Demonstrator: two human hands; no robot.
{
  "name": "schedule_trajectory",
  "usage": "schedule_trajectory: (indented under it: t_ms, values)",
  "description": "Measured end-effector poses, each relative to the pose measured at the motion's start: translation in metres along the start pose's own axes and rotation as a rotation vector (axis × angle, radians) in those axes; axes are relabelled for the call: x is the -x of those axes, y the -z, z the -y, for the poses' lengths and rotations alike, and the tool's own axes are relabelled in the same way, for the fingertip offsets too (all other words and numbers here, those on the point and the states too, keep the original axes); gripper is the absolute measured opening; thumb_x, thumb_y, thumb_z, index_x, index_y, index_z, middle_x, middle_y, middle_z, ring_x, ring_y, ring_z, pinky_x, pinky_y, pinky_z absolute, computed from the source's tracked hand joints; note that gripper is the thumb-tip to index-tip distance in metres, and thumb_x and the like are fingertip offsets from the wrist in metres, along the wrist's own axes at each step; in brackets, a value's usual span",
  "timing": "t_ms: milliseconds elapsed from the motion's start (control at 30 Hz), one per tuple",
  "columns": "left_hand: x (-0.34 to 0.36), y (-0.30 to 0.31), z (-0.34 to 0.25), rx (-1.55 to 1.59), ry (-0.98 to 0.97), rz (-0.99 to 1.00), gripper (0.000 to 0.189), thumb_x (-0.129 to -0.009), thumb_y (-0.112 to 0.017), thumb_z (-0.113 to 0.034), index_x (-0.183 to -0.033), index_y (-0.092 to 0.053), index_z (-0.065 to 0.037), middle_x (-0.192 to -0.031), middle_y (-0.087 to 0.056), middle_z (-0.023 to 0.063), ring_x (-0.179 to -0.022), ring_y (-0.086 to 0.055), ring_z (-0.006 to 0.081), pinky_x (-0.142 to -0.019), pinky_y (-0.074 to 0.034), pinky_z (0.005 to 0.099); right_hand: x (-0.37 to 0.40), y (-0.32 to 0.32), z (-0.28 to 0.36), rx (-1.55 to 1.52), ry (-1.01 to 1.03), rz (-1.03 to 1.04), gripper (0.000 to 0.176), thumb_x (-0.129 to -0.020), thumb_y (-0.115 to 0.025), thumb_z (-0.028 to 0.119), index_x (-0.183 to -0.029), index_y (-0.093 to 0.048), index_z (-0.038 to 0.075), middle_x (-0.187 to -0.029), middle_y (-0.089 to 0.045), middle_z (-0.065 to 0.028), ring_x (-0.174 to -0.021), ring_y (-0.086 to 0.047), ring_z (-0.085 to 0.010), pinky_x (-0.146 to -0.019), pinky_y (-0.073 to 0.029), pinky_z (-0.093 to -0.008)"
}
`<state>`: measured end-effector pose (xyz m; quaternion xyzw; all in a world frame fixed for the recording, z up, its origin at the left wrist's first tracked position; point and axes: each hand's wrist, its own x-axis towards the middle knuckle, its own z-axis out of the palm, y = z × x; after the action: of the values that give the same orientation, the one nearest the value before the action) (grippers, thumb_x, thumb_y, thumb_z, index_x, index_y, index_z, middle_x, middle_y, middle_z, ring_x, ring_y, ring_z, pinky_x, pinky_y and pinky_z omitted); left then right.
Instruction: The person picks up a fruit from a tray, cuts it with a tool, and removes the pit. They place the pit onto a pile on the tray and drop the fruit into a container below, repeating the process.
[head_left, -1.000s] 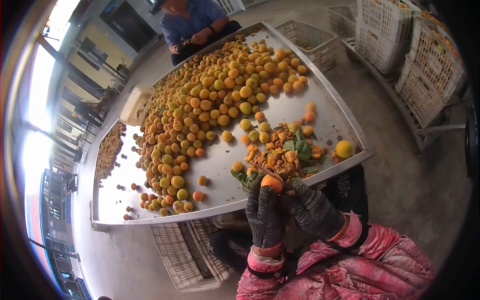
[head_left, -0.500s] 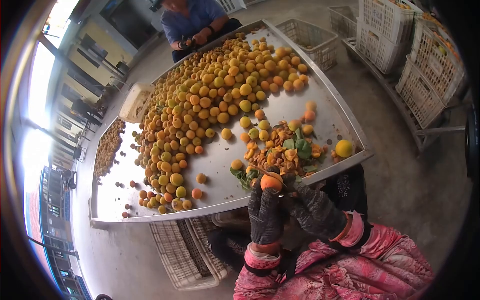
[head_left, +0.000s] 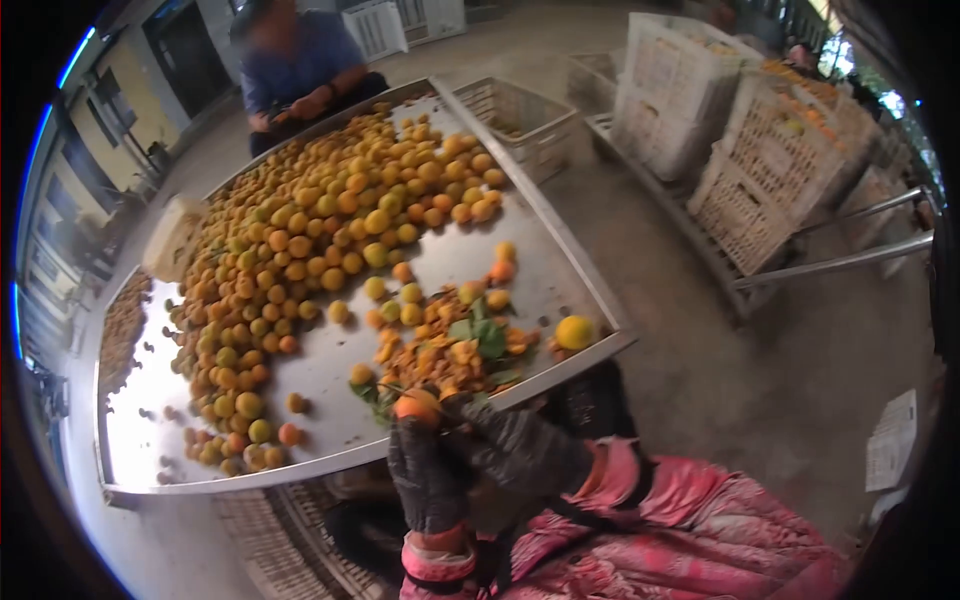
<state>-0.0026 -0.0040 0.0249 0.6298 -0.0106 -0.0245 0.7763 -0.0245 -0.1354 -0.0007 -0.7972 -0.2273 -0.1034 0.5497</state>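
Observation:
An orange apricot [head_left: 417, 406] sits in the fingertips of my gloved left hand [head_left: 428, 478], just over the near edge of the metal table [head_left: 345, 462]. My gloved right hand [head_left: 520, 447] is closed beside the fruit, its fingertips close to it. Whatever those fingers pinch is blurred and partly hidden. Right beyond my hands lies a heap of split apricot pieces [head_left: 440, 350] with green leaves [head_left: 488, 338] among them. A larger yellow fruit [head_left: 574, 332] rests by the table's right corner.
Whole apricots [head_left: 300, 240] cover much of the table, with a pale container [head_left: 175, 238] at its left edge. Across it, a person in a blue shirt [head_left: 300, 65] sits. Crates [head_left: 765, 165] stand stacked on a cart to the right; another crate [head_left: 525, 125] is beside the table.
The camera view has swung to the right, so the table and hands appear further left and lower. My hands keep the apricot in much the same place at the table edge.

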Motion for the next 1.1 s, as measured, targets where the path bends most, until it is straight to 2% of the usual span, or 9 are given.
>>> schedule_trajectory:
  t_ms: [67, 200, 333, 400, 433, 500, 633, 700, 1100]
  values:
    - [0.000, -0.003, 0.003, -0.138, -0.026, -0.105, 0.029, -0.094, -0.046, -0.021, -0.112, -0.053, 0.001, -0.095, -0.061, 0.0076, -0.082, -0.057, 0.0130, -0.071, -0.046, 0.0255, 0.004, -0.006, -0.003, 0.290, 0.220, -0.085, 0.049, -0.082, -0.057, 0.020, -0.123, -0.047, -0.005, -0.123, -0.048, -0.0225, -0.105, -0.053, -0.0358, -0.088, -0.045, -0.0409]
    - [0.004, -0.003, -0.007, 0.110, 0.151, -0.039, 0.026, -0.093, -0.049, -0.019, -0.110, -0.053, 0.000, -0.090, -0.060, 0.0051, -0.078, -0.056, 0.0123, -0.069, -0.046, 0.0248, 0.026, -0.042, -0.049, -0.471, -0.284, -0.043, 0.048, -0.084, -0.057, 0.017, -0.127, -0.044, 0.001, -0.118, -0.053, -0.0192, -0.103, -0.055, -0.0309, -0.086, -0.046, -0.0364]
    - [0.002, 0.004, -0.009, 0.036, 0.044, 0.008, 0.022, -0.088, -0.056, -0.012, -0.107, -0.051, 0.000, -0.088, -0.059, 0.0046, -0.076, -0.055, 0.0109, -0.067, -0.045, 0.0238, -0.021, 0.022, 0.034, -0.523, -0.221, 0.089, 0.048, -0.084, -0.057, 0.011, -0.129, -0.043, 0.004, -0.114, -0.056, -0.0156, -0.103, -0.055, -0.0299, -0.087, -0.046, -0.0340]
    - [-0.002, 0.009, -0.008, 0.059, 0.023, 0.098, 0.023, -0.086, -0.059, -0.010, -0.105, -0.051, 0.000, -0.086, -0.059, 0.0048, -0.075, -0.055, 0.0103, -0.065, -0.046, 0.0236, -0.024, 0.036, 0.045, -0.978, -0.891, 0.227, 0.045, -0.086, -0.053, 0.007, -0.130, -0.042, 0.004, -0.116, -0.055, -0.0141, -0.107, -0.054, -0.0268, -0.091, -0.043, -0.0329]
    - [-0.002, 0.008, -0.014, 0.007, 0.027, 0.103, 0.023, -0.085, -0.060, -0.011, -0.103, -0.051, 0.000, -0.085, -0.058, 0.0041, -0.073, -0.054, 0.0100, -0.064, -0.046, 0.0233, -0.015, 0.036, 0.033, -0.987, -0.887, 0.238, 0.045, -0.086, -0.053, 0.007, -0.130, -0.042, 0.004, -0.116, -0.055, -0.0141, -0.107, -0.054, -0.0268, -0.091, -0.043, -0.0329]
    - [-0.005, 0.009, -0.007, 0.003, 0.028, 0.093, 0.024, -0.085, -0.060, -0.011, -0.104, -0.050, 0.000, -0.085, -0.058, 0.0041, -0.073, -0.054, 0.0100, -0.064, -0.046, 0.0235, -0.003, 0.029, 0.007, -0.186, -0.016, 0.300, 0.042, -0.087, -0.052, 0.005, -0.128, -0.045, 0.004, -0.120, -0.052, -0.0142, -0.111, -0.051, -0.0264, -0.096, -0.040, -0.0341]
    - [-0.003, 0.012, 0.002, -0.121, -0.028, 0.005, 0.025, -0.084, -0.061, -0.010, -0.105, -0.052, 0.001, -0.086, -0.058, 0.0044, -0.074, -0.054, 0.0098, -0.066, -0.046, 0.0229, -0.005, 0.023, 0.013, -0.160, -0.059, 0.261, 0.039, -0.085, -0.053, 0.005, -0.124, -0.049, 0.002, -0.122, -0.050, -0.0159, -0.113, -0.050, -0.0290, -0.097, -0.040, -0.0361]
    - [0.001, 0.008, 0.000, -0.076, -0.024, -0.071, 0.029, -0.083, -0.063, -0.016, -0.105, -0.055, 0.000, -0.086, -0.057, 0.0007, -0.073, -0.052, 0.0082, -0.063, -0.044, 0.0211, -0.016, 0.019, 0.030, -0.644, -0.654, 0.166, 0.038, -0.083, -0.055, 0.004, -0.121, -0.051, 0.001, -0.121, -0.051, -0.0179, -0.114, -0.049, -0.0316, -0.097, -0.040, -0.0368]
    - [-0.002, 0.002, -0.005, 0.064, 0.188, -0.018, 0.026, -0.085, -0.059, -0.006, -0.109, -0.053, 0.003, -0.094, -0.058, 0.0046, -0.080, -0.055, 0.0115, -0.070, -0.048, 0.0251, 0.016, -0.007, -0.025, -0.077, 0.018, 0.151, 0.035, -0.083, -0.055, 0.003, -0.117, -0.051, 0.000, -0.118, -0.053, -0.0196, -0.104, -0.055, -0.0338, -0.086, -0.048, -0.0358]
